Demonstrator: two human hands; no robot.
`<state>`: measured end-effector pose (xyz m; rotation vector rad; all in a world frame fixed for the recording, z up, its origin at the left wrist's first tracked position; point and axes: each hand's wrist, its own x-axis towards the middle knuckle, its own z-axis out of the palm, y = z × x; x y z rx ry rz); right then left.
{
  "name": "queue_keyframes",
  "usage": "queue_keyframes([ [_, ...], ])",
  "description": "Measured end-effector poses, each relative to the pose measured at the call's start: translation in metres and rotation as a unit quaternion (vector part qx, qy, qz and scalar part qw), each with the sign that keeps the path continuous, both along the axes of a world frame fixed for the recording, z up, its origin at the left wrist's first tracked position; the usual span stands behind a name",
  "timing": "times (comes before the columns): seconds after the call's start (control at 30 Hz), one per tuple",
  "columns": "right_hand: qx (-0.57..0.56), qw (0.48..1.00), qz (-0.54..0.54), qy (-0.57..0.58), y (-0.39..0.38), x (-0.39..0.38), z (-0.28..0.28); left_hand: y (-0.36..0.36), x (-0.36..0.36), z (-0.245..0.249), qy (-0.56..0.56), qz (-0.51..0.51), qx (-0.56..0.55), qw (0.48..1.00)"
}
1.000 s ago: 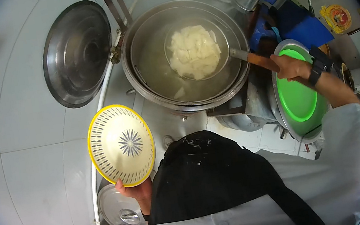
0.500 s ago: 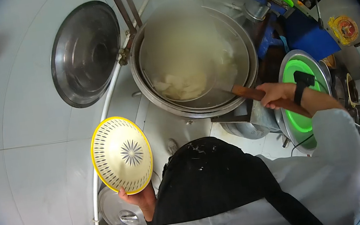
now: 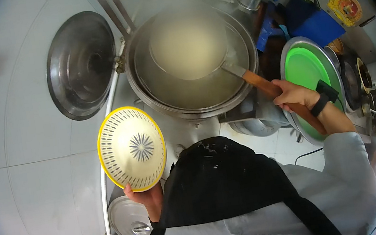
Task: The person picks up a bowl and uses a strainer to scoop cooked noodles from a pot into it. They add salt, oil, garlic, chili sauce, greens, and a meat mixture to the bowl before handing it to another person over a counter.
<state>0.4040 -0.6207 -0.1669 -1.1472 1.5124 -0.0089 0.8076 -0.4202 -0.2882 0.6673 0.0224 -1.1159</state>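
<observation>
My left hand (image 3: 146, 197) grips the lower rim of a cream plastic colander (image 3: 120, 151) with a yellow edge, slots round its wall and a star pattern in its base. It is tilted up in front of the pot, to the left. My right hand (image 3: 296, 93) is wrapped round the wooden handle of a large round skimmer (image 3: 260, 84). The skimmer's metal neck reaches over the rim of a big steel pot (image 3: 168, 112). Its round head overlaps the pot's opening, and steam blurs what lies in it.
A steel lid (image 3: 82, 65) leans on the tiled wall at left, beside a white pipe (image 3: 110, 102). Another lid (image 3: 127, 215) lies low at left. To the right stands a metal basin (image 3: 294, 124) with a green tub (image 3: 306, 72) in it, near a blue box (image 3: 311, 18).
The skimmer's head has come up, and the pale pieces seen before in the pot are now hidden by steam. The colander has moved slightly up and right in view.
</observation>
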Motion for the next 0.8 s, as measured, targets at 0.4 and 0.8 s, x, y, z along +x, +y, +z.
queue_keyframes([
  [0.4, -0.029, 0.996, -0.050, -0.072, 0.076, -0.017, 0.047, -0.004, 0.002, 0.003, 0.012, -0.033, -0.073, 0.997],
  [0.8, 0.024, 0.995, -0.090, -0.031, 0.152, -0.007, 0.038, 0.001, 0.013, 0.012, 0.039, -0.089, -0.078, 0.992],
])
